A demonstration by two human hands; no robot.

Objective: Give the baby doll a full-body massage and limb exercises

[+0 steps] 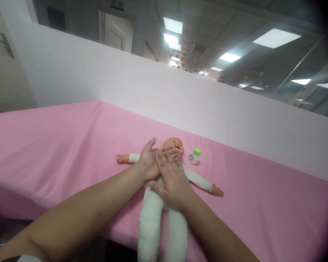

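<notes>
One baby doll with a hard tan plastic head and white cloth limbs (pixel 150 222) lies on its back, centre of view, head toward the wall, legs toward you. Its arms stretch out to both sides; its torso is mostly hidden by your hands.

Your left hand (pixel 149 163) is over the upper body, palm up, fingers extended, thumb apart. Your right hand (pixel 175 183) lies palm down across it, fingers extended and fairly close together, touching the left palm and fingers; thumb held out. Neither hand pinches anything. Contact between hands and doll: cannot tell.

Near the doll's head, right side of view: small translucent bottle with a lime-green cap (pixel 194 157) and a printed label. Doll and bottle rest on a pink, lightly creased cover (pixel 71 145). Beyond: plain white low wall (pixel 153 96), with lit ceiling panels (pixel 276 38) above.
</notes>
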